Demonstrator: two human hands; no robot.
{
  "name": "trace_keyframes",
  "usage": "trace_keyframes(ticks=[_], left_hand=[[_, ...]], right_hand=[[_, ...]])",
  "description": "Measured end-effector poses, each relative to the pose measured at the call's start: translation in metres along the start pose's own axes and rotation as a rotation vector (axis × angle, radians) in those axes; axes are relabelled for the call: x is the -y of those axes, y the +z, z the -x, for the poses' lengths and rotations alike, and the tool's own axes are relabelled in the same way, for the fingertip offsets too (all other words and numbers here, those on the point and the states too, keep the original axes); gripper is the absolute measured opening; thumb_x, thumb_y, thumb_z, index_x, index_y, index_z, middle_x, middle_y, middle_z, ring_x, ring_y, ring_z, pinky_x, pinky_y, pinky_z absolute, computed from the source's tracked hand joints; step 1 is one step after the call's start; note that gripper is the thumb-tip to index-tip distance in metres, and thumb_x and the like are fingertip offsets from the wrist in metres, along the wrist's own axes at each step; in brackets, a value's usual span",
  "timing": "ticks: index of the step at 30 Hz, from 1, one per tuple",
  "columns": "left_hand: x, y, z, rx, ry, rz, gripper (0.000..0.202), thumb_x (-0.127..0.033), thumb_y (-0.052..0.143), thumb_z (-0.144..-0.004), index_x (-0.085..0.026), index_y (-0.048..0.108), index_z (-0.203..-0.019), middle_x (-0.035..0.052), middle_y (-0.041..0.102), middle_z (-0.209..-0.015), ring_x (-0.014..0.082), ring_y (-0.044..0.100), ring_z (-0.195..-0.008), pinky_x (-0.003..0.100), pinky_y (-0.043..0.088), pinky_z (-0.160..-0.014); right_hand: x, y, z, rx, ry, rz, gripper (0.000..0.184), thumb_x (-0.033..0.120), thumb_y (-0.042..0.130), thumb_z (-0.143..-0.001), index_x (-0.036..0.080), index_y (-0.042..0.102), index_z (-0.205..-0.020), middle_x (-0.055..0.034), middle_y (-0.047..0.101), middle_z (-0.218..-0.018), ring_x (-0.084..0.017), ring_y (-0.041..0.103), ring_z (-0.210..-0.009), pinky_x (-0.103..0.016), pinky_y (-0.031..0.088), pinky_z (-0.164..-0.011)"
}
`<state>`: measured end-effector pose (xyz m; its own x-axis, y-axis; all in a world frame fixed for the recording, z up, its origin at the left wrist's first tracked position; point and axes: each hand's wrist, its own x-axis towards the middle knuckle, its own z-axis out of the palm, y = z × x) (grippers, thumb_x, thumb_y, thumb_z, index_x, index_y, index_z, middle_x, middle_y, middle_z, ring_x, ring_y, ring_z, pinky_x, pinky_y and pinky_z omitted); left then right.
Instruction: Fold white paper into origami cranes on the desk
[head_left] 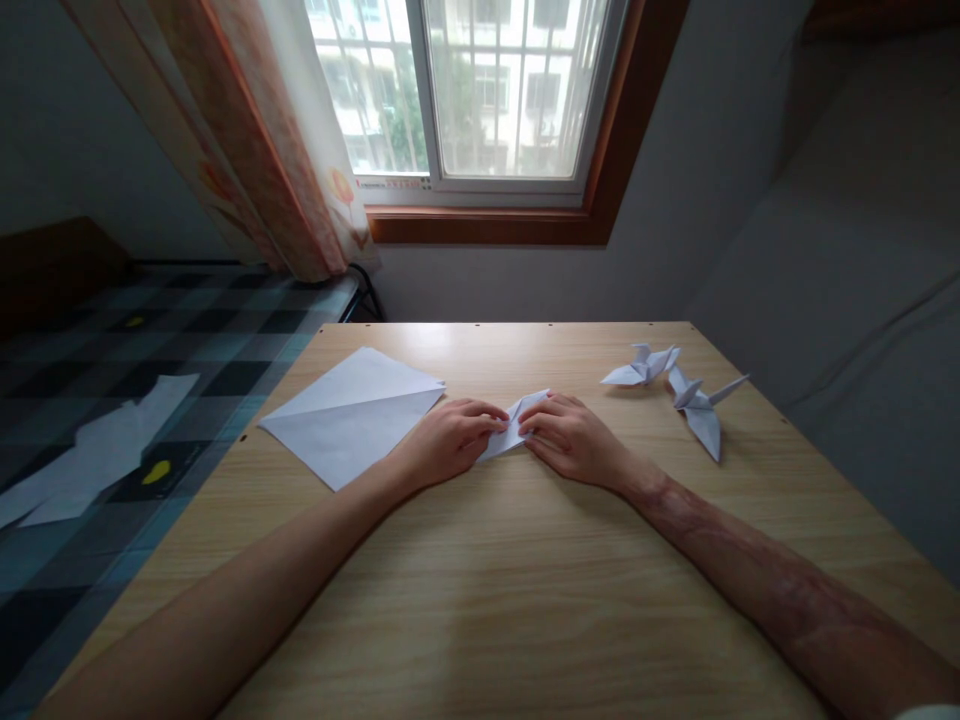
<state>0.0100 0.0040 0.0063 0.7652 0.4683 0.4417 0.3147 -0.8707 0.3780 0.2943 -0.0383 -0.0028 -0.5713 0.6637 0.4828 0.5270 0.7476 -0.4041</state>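
A small folded piece of white paper (513,432) lies on the wooden table, between my two hands. My left hand (454,440) has its fingers curled onto the paper's left part, thumb and fingertips close together. From the other side my right hand (574,435) pinches the paper's right part, covering some of its edge. Left of my left hand rests a large square sheet of white paper (352,425) with a crease running across it. Two finished paper cranes, a farther one (640,368) and a nearer one (699,410), sit to the right of my right hand.
The wooden table (480,600) reaches toward a wall with a window (510,90). At left is a bed with a checked cover (67,400), where white paper strips (105,455) lie. An orange patterned curtain (247,130) hangs above it.
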Motion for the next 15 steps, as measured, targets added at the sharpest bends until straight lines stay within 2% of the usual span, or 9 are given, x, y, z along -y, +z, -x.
trace_keyframes(ticks=[3,6,9,12,15], left_hand=[[-0.003,0.000,0.000,-0.005,-0.012,0.035,0.039,-0.010,0.054,-0.102,-0.025,0.082,-0.125,0.0078,0.082,-0.131,0.0221,0.079,-0.117,0.039,0.063,-0.105],[-0.009,-0.003,0.000,0.013,-0.015,0.036,0.030,-0.021,0.064,-0.104,-0.024,0.081,-0.128,0.0097,0.081,-0.133,0.0238,0.079,-0.118,0.040,0.063,-0.105],[-0.012,-0.003,0.000,0.022,-0.024,-0.010,0.028,-0.033,0.076,-0.100,-0.025,0.080,-0.127,0.0100,0.081,-0.132,0.0256,0.079,-0.117,0.041,0.063,-0.106],[-0.009,-0.002,0.001,0.027,-0.029,-0.022,0.024,-0.031,0.073,-0.103,-0.025,0.080,-0.125,0.0089,0.081,-0.131,0.0243,0.079,-0.117,0.039,0.062,-0.105],[-0.007,-0.001,0.002,0.037,-0.016,-0.040,0.025,-0.027,0.069,-0.104,-0.025,0.079,-0.127,0.0088,0.081,-0.131,0.0246,0.079,-0.118,0.039,0.061,-0.105]], right_hand=[[-0.001,0.000,0.000,-0.002,0.003,-0.001,0.009,0.027,0.069,-0.108,0.030,0.076,-0.111,-0.0047,0.082,-0.120,-0.028,0.073,-0.113,-0.054,0.046,-0.119],[0.000,-0.001,0.000,-0.021,0.020,-0.018,0.005,0.030,0.074,-0.105,0.030,0.077,-0.109,-0.0061,0.082,-0.121,-0.029,0.073,-0.114,-0.054,0.049,-0.115],[0.003,-0.004,0.000,-0.017,0.025,-0.048,0.016,0.022,0.077,-0.099,0.030,0.076,-0.113,-0.0072,0.079,-0.128,-0.030,0.072,-0.121,-0.052,0.052,-0.113],[0.004,-0.004,0.000,-0.029,0.025,-0.077,0.028,0.012,0.074,-0.094,0.029,0.076,-0.116,-0.0069,0.079,-0.131,-0.029,0.072,-0.123,-0.050,0.053,-0.111],[0.001,-0.001,0.000,-0.054,0.043,-0.078,0.025,0.010,0.070,-0.096,0.028,0.077,-0.112,-0.0063,0.081,-0.123,-0.028,0.073,-0.117,-0.047,0.054,-0.107]])
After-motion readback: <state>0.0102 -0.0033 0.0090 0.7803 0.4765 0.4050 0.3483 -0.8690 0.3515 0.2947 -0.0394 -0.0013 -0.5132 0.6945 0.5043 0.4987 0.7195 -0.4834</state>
